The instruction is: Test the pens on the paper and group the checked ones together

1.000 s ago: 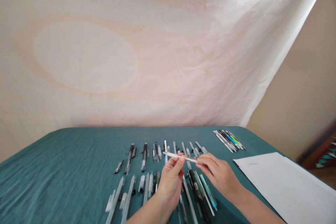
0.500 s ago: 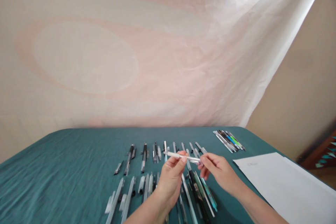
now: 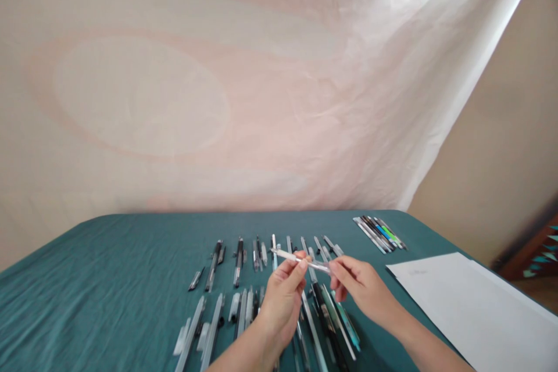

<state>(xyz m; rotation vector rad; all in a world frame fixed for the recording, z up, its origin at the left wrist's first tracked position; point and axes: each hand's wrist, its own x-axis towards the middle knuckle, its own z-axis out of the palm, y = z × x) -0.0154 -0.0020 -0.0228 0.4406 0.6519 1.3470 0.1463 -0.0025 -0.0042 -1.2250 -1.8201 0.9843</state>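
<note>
We have a slim white pen (image 3: 285, 254) raised over the green-covered bench (image 3: 131, 290), between our two hands and in front of the rows of other pens. Its left part is a smooth, opaque white barrel that narrows to a greyish, see-through-looking tip. Toward the right it turns clear and glossy, with pale highlights along that stretch; we cannot tell whether the clear part is a cap or part of the body, and no lettering on it is sharp enough for us to read. It lies at a slant, its left end higher in our view than its right.

Our left hand (image 3: 281, 299) has its grip pinching the pen near the middle, thumb against bent fingers. Our right hand (image 3: 361, 288) has its grip closed around the clear right end, thumb and forefinger pressed together on it.

Beneath and beyond, we see grey, black and teal pens in two rows. A tight bundle of pens (image 3: 379, 234) with blue and green bits rests farther off to the right, beyond white paper (image 3: 479, 308) bearing a faint scribble.
</note>
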